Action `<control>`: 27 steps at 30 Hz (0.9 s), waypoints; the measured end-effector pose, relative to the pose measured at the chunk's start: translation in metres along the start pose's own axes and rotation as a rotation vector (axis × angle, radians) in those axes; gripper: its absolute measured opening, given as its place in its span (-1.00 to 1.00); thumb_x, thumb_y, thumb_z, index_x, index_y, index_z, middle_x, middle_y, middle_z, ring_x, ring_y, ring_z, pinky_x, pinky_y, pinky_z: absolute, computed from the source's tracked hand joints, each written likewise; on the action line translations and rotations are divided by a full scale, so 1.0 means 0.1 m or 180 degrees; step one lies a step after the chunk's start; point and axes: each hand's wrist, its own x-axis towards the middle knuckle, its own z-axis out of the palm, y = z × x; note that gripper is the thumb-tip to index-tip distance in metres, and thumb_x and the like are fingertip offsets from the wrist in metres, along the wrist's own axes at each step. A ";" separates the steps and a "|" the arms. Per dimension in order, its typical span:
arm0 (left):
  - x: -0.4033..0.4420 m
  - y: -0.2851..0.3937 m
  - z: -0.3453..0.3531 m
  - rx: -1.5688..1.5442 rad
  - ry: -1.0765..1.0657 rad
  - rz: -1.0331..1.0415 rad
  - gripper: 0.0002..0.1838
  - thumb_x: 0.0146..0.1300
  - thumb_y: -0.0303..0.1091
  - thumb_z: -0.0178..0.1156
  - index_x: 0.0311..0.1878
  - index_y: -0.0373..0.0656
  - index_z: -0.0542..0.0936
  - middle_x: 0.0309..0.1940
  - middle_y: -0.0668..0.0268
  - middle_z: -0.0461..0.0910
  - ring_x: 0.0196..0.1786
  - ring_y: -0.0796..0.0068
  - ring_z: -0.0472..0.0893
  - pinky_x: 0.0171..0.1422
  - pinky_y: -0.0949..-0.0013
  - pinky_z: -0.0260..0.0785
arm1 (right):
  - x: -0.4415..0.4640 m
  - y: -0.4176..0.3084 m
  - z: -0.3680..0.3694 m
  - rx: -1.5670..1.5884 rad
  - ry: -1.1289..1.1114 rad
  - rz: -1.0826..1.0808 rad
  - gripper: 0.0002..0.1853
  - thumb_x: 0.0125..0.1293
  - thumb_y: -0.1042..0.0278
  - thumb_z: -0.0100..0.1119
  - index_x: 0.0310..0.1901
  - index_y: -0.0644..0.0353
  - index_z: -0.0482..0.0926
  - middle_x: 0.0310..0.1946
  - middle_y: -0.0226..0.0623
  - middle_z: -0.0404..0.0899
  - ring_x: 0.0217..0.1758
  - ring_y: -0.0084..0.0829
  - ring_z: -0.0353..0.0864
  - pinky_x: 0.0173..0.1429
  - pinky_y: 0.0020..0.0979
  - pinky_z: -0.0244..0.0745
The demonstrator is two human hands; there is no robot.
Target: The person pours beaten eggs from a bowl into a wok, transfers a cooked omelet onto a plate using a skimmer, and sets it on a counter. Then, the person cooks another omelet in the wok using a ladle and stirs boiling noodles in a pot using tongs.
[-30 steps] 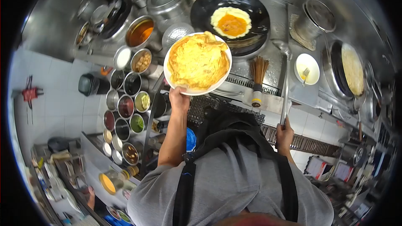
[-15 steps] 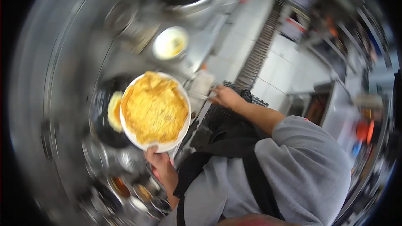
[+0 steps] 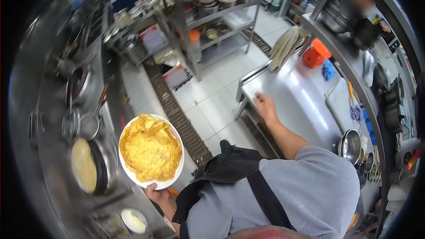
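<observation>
My left hand [image 3: 158, 194] grips the lower rim of a white plate [image 3: 177, 168], with the thumb on its edge. A golden, wrinkled omelette [image 3: 151, 150] covers most of the plate. My right hand [image 3: 264, 104] is near the left corner of a steel worktable [image 3: 283, 102], fingers bent together; whether it holds anything small cannot be made out. Left of the plate, a pale flat sheet of food [image 3: 84, 165] lies in a round pan. Below the plate stands a white bowl [image 3: 134, 221] with something yellow inside.
On the worktable are an orange container [image 3: 315, 54], folded cloths [image 3: 284, 48], a cutting board [image 3: 340, 102] and a metal bowl [image 3: 349, 146]. A strainer [image 3: 89, 125] lies on the left counter. A metal rack [image 3: 221, 17] with pots stands ahead. A floor drain [image 3: 175, 110] crosses the tiles.
The view has swung right, from the wok to the worktable. The plate stays in my left hand. My right hand has let go of the ladle handle and reached out over the table corner.
</observation>
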 end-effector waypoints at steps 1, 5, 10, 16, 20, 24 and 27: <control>0.06 -0.05 0.24 0.0095 -0.0208 -0.0059 -0.18 -0.27 -0.53 0.01 0.28 -0.38 0.30 0.18 0.04 0.43 0.24 0.05 0.44 0.39 0.08 0.27 | 0.26 -0.01 -0.28 0.0049 0.0636 -0.0038 -0.60 0.21 0.19 0.27 -0.01 0.30 0.60 -0.19 -0.04 0.66 -0.13 -0.16 0.64 0.04 -0.29 0.48; 1.08 -0.83 1.39 0.0108 -0.0927 -0.0597 -0.25 -0.23 -0.56 -0.01 0.23 -0.39 0.35 0.13 0.06 0.48 0.20 0.09 0.48 0.36 0.13 0.30 | 1.82 0.19 -0.98 0.0086 0.2644 -0.0148 -0.50 0.14 0.08 0.35 -0.07 0.39 0.60 -0.21 -0.06 0.65 -0.15 -0.23 0.63 0.02 -0.31 0.48; 2.13 -1.71 2.82 0.0221 -0.1690 -0.1223 -0.27 -0.24 -0.58 0.00 0.20 -0.41 0.36 0.09 0.07 0.51 0.16 0.12 0.51 0.32 0.17 0.34 | 2.78 0.50 -1.32 0.0074 0.2389 0.1081 -0.40 0.05 0.21 0.41 0.03 0.51 0.49 -0.10 -0.01 0.63 0.00 -0.22 0.61 0.10 -0.32 0.45; 3.18 -2.62 4.33 0.0554 -0.2411 -0.2014 -0.29 -0.27 -0.64 0.00 0.17 -0.41 0.38 0.04 0.11 0.53 0.09 0.18 0.54 0.23 0.28 0.38 | 2.83 0.36 -1.13 0.0800 0.3092 0.0647 -0.44 0.05 0.29 0.39 0.05 0.44 0.49 -0.07 -0.14 0.62 -0.03 -0.33 0.59 0.14 -0.40 0.40; 3.57 -3.42 5.41 0.0908 -0.2868 -0.2656 -0.30 -0.25 -0.68 -0.01 0.16 -0.42 0.37 0.04 0.11 0.53 0.10 0.17 0.54 0.24 0.25 0.38 | 2.88 0.46 -1.14 0.0788 0.3295 0.0968 -0.49 0.08 0.34 0.36 0.06 0.36 0.47 -0.08 -0.18 0.61 -0.01 -0.38 0.57 0.16 -0.40 0.38; 3.64 -4.19 6.29 0.0919 -0.3253 -0.3020 -0.30 -0.22 -0.70 -0.03 0.18 -0.41 0.36 0.08 0.10 0.51 0.15 0.16 0.52 0.27 0.21 0.36 | 2.72 0.44 -1.09 0.0502 0.3336 0.0985 -0.56 0.09 0.34 0.35 -0.01 0.36 0.53 -0.15 -0.19 0.63 -0.07 -0.40 0.59 0.06 -0.38 0.44; 3.54 -4.88 6.94 0.0903 -0.3428 -0.3344 -0.29 -0.22 -0.70 -0.04 0.21 -0.41 0.34 0.11 0.10 0.49 0.17 0.15 0.51 0.29 0.21 0.34 | 2.47 0.34 -1.20 -0.0912 0.2201 0.2267 -0.65 0.06 0.21 0.37 -0.25 0.36 0.64 -0.37 -0.03 0.66 -0.28 -0.18 0.66 -0.11 -0.33 0.51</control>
